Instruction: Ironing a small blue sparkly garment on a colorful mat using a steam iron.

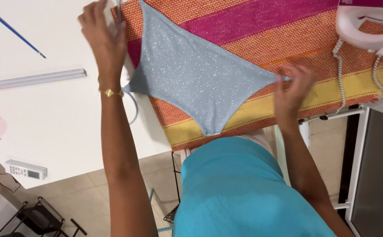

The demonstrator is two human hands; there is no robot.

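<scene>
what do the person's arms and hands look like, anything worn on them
Both arms are bare from the upper arm down, with no sleeves in view. The left hand has a thin gold-coloured bracelet with a small ornament at the wrist. The right hand shows no bracelet, watch or glove. No rings can be made out on either hand. A bright turquoise garment covers the body below.

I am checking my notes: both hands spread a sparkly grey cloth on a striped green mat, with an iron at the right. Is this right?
Not quite. In the head view the striped mat is orange, pink and yellow, not green. Both hands, left and right, do spread the sparkly grey cloth, and the iron is right.
</scene>
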